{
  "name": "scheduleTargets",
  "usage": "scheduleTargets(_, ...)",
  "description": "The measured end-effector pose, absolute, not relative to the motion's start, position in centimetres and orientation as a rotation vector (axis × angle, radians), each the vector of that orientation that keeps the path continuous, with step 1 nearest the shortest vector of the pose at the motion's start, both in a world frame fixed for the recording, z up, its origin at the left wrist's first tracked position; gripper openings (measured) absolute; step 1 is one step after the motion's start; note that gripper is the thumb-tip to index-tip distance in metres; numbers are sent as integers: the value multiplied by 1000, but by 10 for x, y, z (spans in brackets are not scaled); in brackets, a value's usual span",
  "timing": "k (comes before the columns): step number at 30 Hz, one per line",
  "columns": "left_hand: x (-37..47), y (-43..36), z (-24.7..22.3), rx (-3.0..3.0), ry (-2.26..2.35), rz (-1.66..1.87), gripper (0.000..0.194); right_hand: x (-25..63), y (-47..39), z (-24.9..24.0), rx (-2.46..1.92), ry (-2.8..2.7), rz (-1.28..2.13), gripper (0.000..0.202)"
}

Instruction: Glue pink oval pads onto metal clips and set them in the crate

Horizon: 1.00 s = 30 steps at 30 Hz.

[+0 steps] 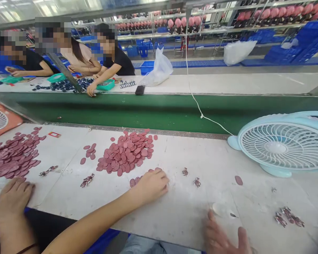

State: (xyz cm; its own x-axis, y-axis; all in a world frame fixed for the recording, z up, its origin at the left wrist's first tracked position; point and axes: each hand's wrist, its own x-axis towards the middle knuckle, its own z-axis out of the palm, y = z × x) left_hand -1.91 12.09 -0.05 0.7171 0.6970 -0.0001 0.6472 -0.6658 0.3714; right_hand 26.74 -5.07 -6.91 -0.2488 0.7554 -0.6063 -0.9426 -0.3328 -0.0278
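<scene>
White bench (185, 155), reddish ovals (127, 151) heaped; blurred hand (222, 234) beside pale disc (217, 209).

Beyond and left of the fingers (163, 179) of the left hand (148, 187), I saw heaped discs (125, 153) on the table (190, 151). Rightward lay two clips (197, 182), then a fan (276, 147).

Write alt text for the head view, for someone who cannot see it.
A blurred hand with fingers apart is over a pale worktable, low in the frame. An arm extends from the left in front of a heap of reddish oval pieces; a light-blue fan is at right. Across a green strip, several people are at another bench.
</scene>
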Motion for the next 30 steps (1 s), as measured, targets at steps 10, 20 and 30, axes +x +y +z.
scheduleTargets(10, -19, 101, -16, 2622, 1129, 223, 22, 251, -27, -49, 34, 850, 1647, 48)
scheduleTargets(20, -53, 95, 10, 2581, 1310, 317, 24, 237, -30, -40, -233, 667, 1658, 31)
scheduleTargets(30, -51, 17, -31, 2538, 1254, 659, 31, 235, -29, -32, -366, 528, 1728, 31)
